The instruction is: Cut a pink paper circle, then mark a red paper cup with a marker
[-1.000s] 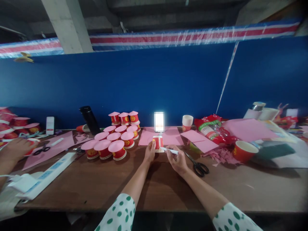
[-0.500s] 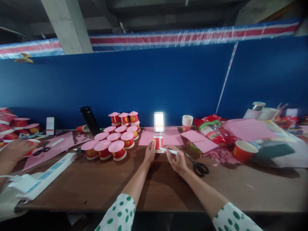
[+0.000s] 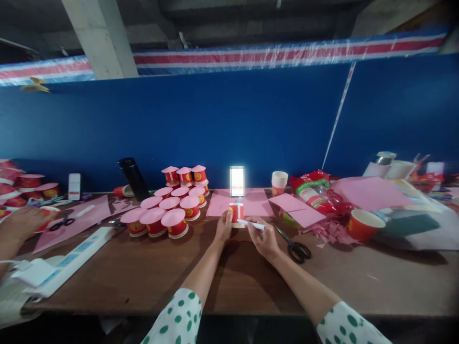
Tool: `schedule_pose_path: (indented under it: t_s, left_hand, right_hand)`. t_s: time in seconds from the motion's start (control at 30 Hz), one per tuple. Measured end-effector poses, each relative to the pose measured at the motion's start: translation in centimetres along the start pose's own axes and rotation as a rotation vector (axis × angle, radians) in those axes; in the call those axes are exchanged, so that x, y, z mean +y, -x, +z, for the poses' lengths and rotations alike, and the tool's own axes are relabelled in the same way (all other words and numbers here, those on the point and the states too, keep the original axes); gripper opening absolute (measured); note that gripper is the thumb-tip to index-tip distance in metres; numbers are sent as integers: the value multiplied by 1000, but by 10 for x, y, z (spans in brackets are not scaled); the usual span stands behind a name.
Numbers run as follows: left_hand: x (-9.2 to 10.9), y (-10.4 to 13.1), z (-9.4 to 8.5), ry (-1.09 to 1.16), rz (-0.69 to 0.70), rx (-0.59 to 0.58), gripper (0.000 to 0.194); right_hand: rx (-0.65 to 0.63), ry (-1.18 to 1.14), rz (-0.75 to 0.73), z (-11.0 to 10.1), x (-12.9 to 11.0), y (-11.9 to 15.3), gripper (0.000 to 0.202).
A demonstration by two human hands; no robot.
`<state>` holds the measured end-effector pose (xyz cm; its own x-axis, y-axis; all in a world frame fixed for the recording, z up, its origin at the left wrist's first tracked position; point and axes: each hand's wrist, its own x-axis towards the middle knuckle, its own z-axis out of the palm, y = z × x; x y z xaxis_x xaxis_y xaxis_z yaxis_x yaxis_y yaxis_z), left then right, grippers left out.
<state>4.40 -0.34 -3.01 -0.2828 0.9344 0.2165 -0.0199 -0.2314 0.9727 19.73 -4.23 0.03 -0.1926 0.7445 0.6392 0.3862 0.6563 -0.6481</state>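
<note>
A red paper cup (image 3: 236, 213) with a white band stands bottom up on the table in front of me. My left hand (image 3: 224, 227) is closed around its left side. Between the fingers of my right hand (image 3: 263, 239) is a slim white pen (image 3: 253, 224), its tip at the lower part of the cup wall. Black-handled scissors (image 3: 299, 251) lie just right of that hand. Behind the cup are pink paper (image 3: 217, 203) and a bright phone (image 3: 237, 181) standing upright.
Several red cups with pink cone tops (image 3: 174, 223) stand to the left, near a black bottle (image 3: 134, 179) and a power strip (image 3: 77, 260). At far left is another person's hand (image 3: 21, 222). Pink scraps (image 3: 332, 232) and a red cup (image 3: 365, 224) lie to the right.
My hands, the cup and the pen look unchanged. At far left, the other person's hand has shifted slightly.
</note>
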Motion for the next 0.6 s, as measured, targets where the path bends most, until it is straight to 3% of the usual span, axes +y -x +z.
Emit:
schedule_pose_path:
  t_s: [0.13, 0.6]
  left_hand:
    - [-4, -1, -1, -24, 54, -41, 42]
    - [-6, -2, 0, -4, 17, -5, 41]
  right_hand:
    - [-4, 5, 5, 0, 0, 0, 22]
    - [-6, 22, -3, 1, 1, 0, 24]
